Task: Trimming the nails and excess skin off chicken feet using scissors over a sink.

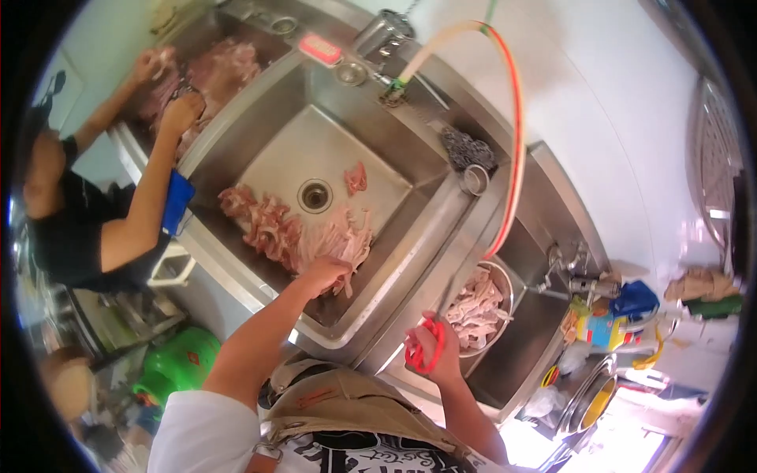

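Observation:
My left hand touches the near end of a heap of pale raw poultry pieces in the large steel sink; whether its fingers grip a piece is unclear. Redder raw meat pieces adjoin that heap on the left, and one small piece lies right of the drain. My right hand is closed around the red handles of a pair of scissors, their blades pointing up and away. Beside it, a round metal bowl holds pale raw poultry pieces.
At left a co-worker's hands work over meat in another sink. A hose arches from the faucet to the right. Steel scouring wool rests on the sink ledge. A green gas cylinder stands at lower left.

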`<action>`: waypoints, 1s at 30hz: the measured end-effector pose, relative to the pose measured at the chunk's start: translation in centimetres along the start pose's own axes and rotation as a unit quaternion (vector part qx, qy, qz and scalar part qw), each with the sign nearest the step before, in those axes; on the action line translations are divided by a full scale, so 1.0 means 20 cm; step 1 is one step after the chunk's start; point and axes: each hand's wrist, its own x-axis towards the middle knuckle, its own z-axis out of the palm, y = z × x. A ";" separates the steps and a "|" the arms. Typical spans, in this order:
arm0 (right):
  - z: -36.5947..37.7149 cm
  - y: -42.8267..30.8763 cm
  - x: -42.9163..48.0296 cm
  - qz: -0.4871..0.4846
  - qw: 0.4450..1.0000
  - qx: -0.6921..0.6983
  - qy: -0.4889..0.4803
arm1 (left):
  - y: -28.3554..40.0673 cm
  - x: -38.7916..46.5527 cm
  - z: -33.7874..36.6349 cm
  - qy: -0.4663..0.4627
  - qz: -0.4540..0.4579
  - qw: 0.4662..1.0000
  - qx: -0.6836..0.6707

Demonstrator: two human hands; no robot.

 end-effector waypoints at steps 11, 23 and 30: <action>0.16 -0.10 -0.05 -0.134 0.983 0.128 -0.017 | 0.26 -0.91 0.51 -0.158 0.319 0.852 -0.384; -0.16 -0.32 -0.42 -0.241 0.946 -0.078 -0.204 | 0.38 -1.42 0.53 0.166 0.597 0.649 0.440; -0.21 -0.22 -0.41 -0.281 0.953 -0.055 -0.097 | 0.23 -1.50 0.50 0.156 0.442 0.791 0.392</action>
